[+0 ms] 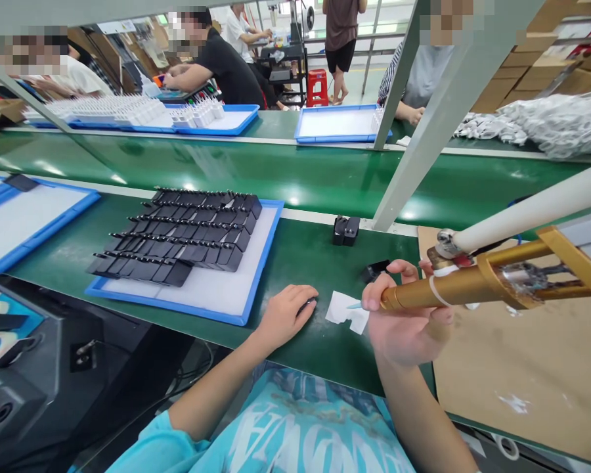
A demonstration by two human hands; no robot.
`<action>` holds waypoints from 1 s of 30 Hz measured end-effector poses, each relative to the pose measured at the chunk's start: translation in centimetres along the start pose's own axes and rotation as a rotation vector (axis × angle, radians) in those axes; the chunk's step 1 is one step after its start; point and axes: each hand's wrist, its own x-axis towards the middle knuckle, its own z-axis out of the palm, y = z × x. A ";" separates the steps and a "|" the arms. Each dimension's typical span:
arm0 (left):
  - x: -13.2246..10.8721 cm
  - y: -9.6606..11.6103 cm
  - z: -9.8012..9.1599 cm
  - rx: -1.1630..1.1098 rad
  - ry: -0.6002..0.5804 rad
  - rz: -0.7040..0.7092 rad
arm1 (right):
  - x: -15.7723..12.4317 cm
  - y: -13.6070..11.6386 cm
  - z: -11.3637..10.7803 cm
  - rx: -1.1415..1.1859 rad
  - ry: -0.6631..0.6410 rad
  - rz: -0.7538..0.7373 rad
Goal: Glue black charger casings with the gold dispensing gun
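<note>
My right hand is closed around a gold-coloured tool that hangs from a white hose; its thin tip points left at a small white piece of paper on the green bench. My left hand rests on the bench with curled fingers over a small black part, mostly hidden. Another black part lies just behind my right hand. A blue tray to the left holds several rows of black adapters.
Two black adapters stand by a grey post. A cardboard sheet covers the bench at right. A green conveyor belt runs behind, with blue trays of white parts and other people seated beyond it.
</note>
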 end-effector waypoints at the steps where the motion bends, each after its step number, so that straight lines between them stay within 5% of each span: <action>1: -0.1 0.2 0.0 0.092 -0.039 -0.002 | 0.0 0.0 0.0 0.000 0.001 0.004; 5: 0.0 0.7 -0.4 0.333 -0.221 -0.027 | 0.0 -0.1 -0.1 0.005 0.003 0.020; 8: 0.3 0.5 -0.9 0.275 -0.291 -0.056 | 0.0 -0.1 -0.1 0.009 -0.004 0.005; 10: 0.5 0.0 -1.1 0.049 -0.267 -0.133 | 0.0 0.0 -0.2 0.010 -0.004 0.003; 16: 0.4 -1.2 -1.0 -1.171 -0.073 -0.673 | 0.1 0.2 -0.5 -0.027 0.030 -0.012; 20: -0.1 -1.4 -1.5 -1.368 0.009 -0.717 | 0.3 0.2 -0.4 -0.043 0.069 -0.015; 24: -1.4 -2.7 -3.4 -1.062 0.168 -0.635 | 0.3 0.0 -0.3 -0.029 0.121 0.009; 30: -5.3 -7.3 -8.4 0.329 0.439 -0.554 | 0.1 -0.6 -0.2 -0.057 0.172 0.118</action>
